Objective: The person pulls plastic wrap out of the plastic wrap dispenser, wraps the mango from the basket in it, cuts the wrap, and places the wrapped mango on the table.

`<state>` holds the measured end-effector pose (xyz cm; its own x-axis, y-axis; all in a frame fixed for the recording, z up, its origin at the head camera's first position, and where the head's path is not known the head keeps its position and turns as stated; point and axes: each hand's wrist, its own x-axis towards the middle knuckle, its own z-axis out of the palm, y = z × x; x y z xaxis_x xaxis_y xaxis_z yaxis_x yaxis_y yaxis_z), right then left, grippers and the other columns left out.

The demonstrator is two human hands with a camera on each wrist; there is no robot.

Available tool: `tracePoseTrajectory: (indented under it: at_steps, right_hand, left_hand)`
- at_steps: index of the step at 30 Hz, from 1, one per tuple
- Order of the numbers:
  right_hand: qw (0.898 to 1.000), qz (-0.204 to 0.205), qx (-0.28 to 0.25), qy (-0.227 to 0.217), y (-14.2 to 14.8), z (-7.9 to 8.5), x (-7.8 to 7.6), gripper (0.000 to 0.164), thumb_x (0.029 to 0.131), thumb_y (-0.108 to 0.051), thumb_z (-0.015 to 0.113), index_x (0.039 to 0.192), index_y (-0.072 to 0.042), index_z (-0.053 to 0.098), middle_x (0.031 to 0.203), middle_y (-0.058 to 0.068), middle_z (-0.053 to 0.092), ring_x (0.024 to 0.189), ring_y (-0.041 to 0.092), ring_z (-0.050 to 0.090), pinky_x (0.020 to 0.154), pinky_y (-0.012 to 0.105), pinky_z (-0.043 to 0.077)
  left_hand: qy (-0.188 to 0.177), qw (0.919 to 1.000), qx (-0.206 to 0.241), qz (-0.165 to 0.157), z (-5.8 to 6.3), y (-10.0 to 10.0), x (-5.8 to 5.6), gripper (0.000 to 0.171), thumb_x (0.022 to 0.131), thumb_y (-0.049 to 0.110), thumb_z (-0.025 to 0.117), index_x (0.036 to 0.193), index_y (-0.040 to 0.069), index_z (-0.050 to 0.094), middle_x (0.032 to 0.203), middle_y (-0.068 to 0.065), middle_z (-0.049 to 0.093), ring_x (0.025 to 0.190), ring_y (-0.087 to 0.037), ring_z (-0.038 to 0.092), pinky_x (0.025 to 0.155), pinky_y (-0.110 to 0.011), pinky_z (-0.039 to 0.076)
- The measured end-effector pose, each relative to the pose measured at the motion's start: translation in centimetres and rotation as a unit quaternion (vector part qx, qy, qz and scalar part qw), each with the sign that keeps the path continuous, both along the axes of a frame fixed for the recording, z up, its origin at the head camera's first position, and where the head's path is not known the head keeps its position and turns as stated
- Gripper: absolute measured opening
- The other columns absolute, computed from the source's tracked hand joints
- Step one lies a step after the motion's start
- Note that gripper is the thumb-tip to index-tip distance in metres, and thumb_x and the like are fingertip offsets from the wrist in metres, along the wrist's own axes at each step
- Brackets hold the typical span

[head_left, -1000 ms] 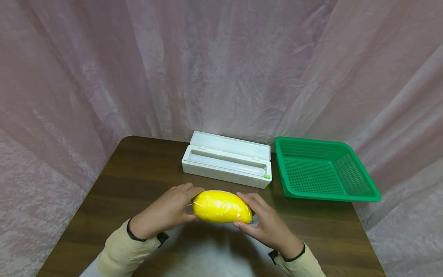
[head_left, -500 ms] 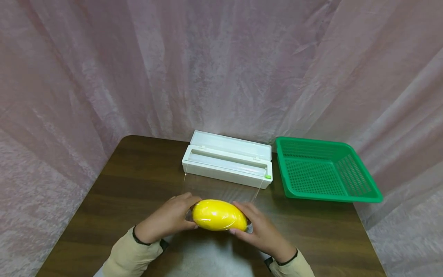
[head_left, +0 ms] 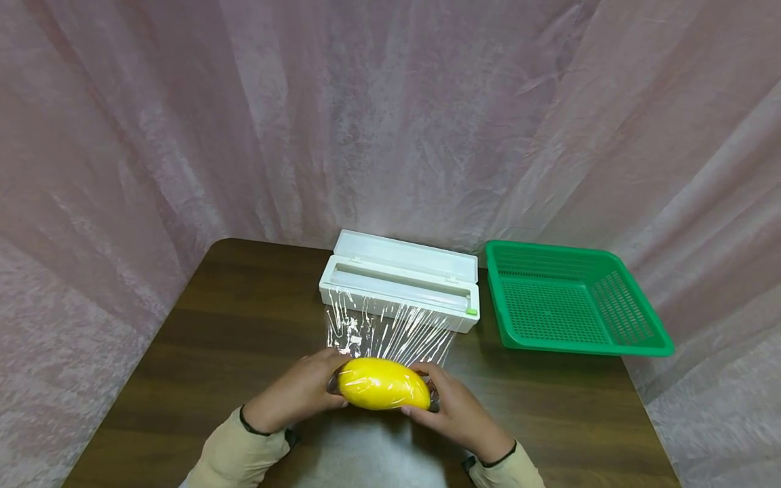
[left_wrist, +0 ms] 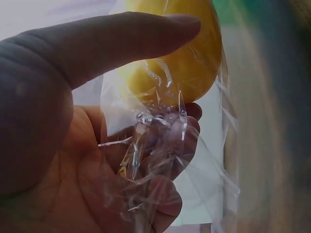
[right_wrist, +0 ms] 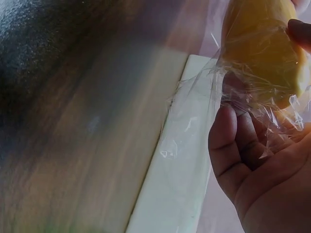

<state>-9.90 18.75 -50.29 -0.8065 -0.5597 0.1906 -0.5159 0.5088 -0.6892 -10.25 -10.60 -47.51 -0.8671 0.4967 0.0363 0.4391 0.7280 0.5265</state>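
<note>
A smooth yellow mango (head_left: 383, 384), wrapped in clear cling film, is held crosswise between both hands in the head view. My left hand (head_left: 299, 392) grips its left end, the thumb lying along the near side. At the other end my right hand (head_left: 454, 410) holds it the same way. Loose, crumpled film (left_wrist: 141, 155) bunches past the mango's end into the left palm. More film (right_wrist: 272, 111) gathers at the right fingers. A shiny, creased sheet of cling film (head_left: 390, 332) stretches from the mango to the white cling film dispenser (head_left: 396, 308).
The dispenser stands at the back of the dark wooden table (head_left: 256, 318) with its lid (head_left: 405, 254) tipped back and a green slider (head_left: 472, 312) at its right end. To its right sits a green perforated basket (head_left: 549, 312). A pink curtain (head_left: 390, 135) hangs behind.
Both hands have drawn the mango toward the body, away from the dispenser. A sheet of film now spans the gap, and its glossy creases have come into sight.
</note>
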Motion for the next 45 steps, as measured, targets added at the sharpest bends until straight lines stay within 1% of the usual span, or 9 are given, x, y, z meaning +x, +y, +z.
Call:
tracePoseTrajectory:
  at_steps: [4, 10, 15, 18, 24, 31, 36, 40, 45]
  right_hand:
    - [1.0, -0.004, 0.012, 0.01, -0.1, -0.4, -0.2, 0.057, 0.083, -0.044, 0.071, 0.128, -0.026, 0.043, 0.119, -0.011, 0.051, 0.097, 0.007, 0.053, 0.079, 0.032, 0.05]
    - [0.999, -0.008, 0.03, 0.031, -0.1, -1.1, -0.6, 0.058, 0.084, -0.046, 0.069, 0.129, -0.019, 0.046, 0.118, -0.008, 0.053, 0.098, 0.008, 0.051, 0.082, 0.034, 0.048]
    - [0.999, -0.019, 0.041, 0.011, -0.1, -1.6, -0.8, 0.057, 0.083, -0.047, 0.069, 0.129, -0.02, 0.048, 0.12, -0.008, 0.053, 0.103, 0.008, 0.05, 0.087, 0.035, 0.046]
    - [0.999, -0.024, 0.046, 0.006, -0.1, -1.8, -0.9, 0.057, 0.084, -0.047, 0.068, 0.129, -0.019, 0.048, 0.121, -0.007, 0.053, 0.103, 0.009, 0.05, 0.088, 0.037, 0.046]
    - [0.998, -0.024, 0.053, -0.002, -0.3, -2.2, -1.2, 0.053, 0.087, -0.046, 0.065, 0.129, -0.016, 0.05, 0.119, -0.008, 0.054, 0.101, 0.009, 0.051, 0.089, 0.038, 0.045]
    - [0.997, -0.029, 0.072, -0.017, -0.2, -2.7, -1.5, 0.054, 0.091, -0.049, 0.058, 0.131, -0.014, 0.049, 0.116, -0.006, 0.054, 0.098, 0.01, 0.051, 0.085, 0.037, 0.045]
    - [0.997, -0.028, 0.07, -0.017, -0.2, -3.0, -1.6, 0.054, 0.092, -0.047, 0.057, 0.133, -0.012, 0.048, 0.116, -0.005, 0.053, 0.095, 0.01, 0.051, 0.082, 0.036, 0.045]
    - [0.997, -0.031, 0.068, -0.01, -0.1, -3.2, -1.5, 0.059, 0.094, -0.048, 0.054, 0.137, -0.009, 0.044, 0.125, -0.001, 0.051, 0.103, 0.013, 0.05, 0.087, 0.039, 0.044]
    - [0.995, -0.064, 0.078, 0.021, -0.1, -3.2, -1.5, 0.07, 0.093, -0.053, 0.053, 0.143, -0.007, 0.036, 0.134, 0.004, 0.045, 0.115, 0.018, 0.046, 0.093, 0.045, 0.041]
  left_hand:
    - [-0.003, 0.9999, 0.012, 0.005, -0.5, -0.1, 0.0, 0.063, 0.07, 0.023, 0.082, 0.124, 0.006, 0.056, 0.116, -0.01, 0.056, 0.105, -0.026, 0.052, 0.087, -0.049, 0.042]
    - [0.001, 0.9999, 0.012, 0.003, -1.4, -0.2, -0.3, 0.056, 0.07, 0.021, 0.081, 0.119, 0.008, 0.058, 0.099, -0.001, 0.057, 0.084, -0.018, 0.053, 0.073, -0.038, 0.046]
    - [-0.028, 0.999, 0.005, 0.035, -1.4, -0.2, -0.6, 0.068, 0.069, 0.023, 0.082, 0.127, 0.003, 0.053, 0.118, -0.015, 0.055, 0.107, -0.031, 0.051, 0.088, -0.051, 0.04]
    - [-0.014, 0.9986, 0.022, 0.046, -1.2, 0.2, -1.0, 0.073, 0.069, 0.025, 0.083, 0.132, 0.007, 0.05, 0.124, -0.009, 0.05, 0.111, -0.027, 0.048, 0.091, -0.049, 0.039]
    - [0.049, 0.9957, 0.078, -0.01, -0.7, 2.1, -1.1, 0.05, 0.077, 0.023, 0.078, 0.122, 0.014, 0.059, 0.121, 0.004, 0.049, 0.108, -0.015, 0.046, 0.09, -0.042, 0.04]
    - [0.102, 0.9921, 0.035, -0.063, -2.2, 4.6, -1.4, 0.043, 0.077, 0.025, 0.077, 0.117, 0.013, 0.063, 0.119, 0.0, 0.052, 0.109, -0.015, 0.046, 0.088, -0.041, 0.041]
    - [0.135, 0.9884, 0.026, -0.065, -2.7, 5.3, -1.6, 0.041, 0.074, 0.023, 0.078, 0.112, 0.013, 0.065, 0.113, 0.0, 0.054, 0.106, -0.018, 0.047, 0.089, -0.039, 0.039]
    - [0.126, 0.9904, 0.023, -0.053, -2.8, 5.5, -1.7, 0.039, 0.076, 0.021, 0.076, 0.112, 0.013, 0.064, 0.114, 0.0, 0.055, 0.108, -0.018, 0.047, 0.093, -0.04, 0.037]
    - [0.106, 0.9933, 0.016, -0.044, -2.6, 5.5, -2.1, 0.037, 0.082, 0.022, 0.072, 0.116, 0.013, 0.063, 0.118, -0.001, 0.055, 0.111, -0.018, 0.048, 0.095, -0.041, 0.037]
